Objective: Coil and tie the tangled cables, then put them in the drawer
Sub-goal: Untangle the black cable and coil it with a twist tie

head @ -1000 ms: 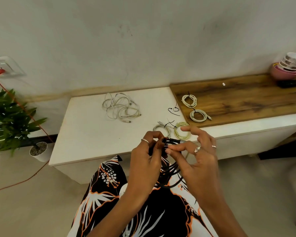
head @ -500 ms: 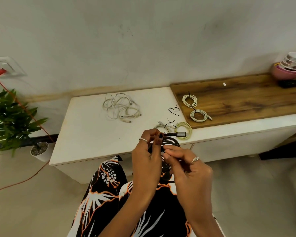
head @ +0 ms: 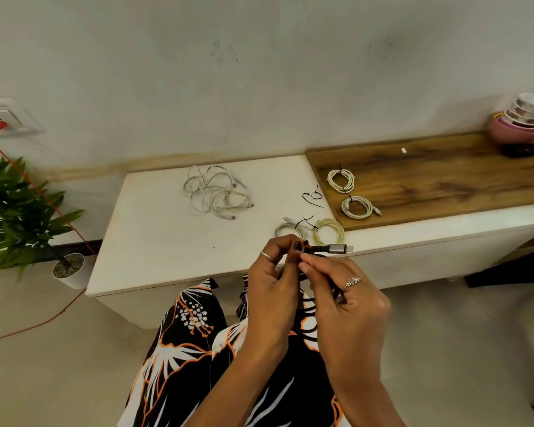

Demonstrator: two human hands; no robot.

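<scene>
You are pinching the coiled black cable (head: 309, 303) between both hands, left hand (head: 275, 282) and right hand (head: 349, 300) closed on it, its plug (head: 336, 248) jutting beyond your fingertips, so tying probably comes next.

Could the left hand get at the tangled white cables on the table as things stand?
Probably not yet: the left hand and right hand both grip the black cable. The path to the tangled white cables looks clear otherwise.
</scene>
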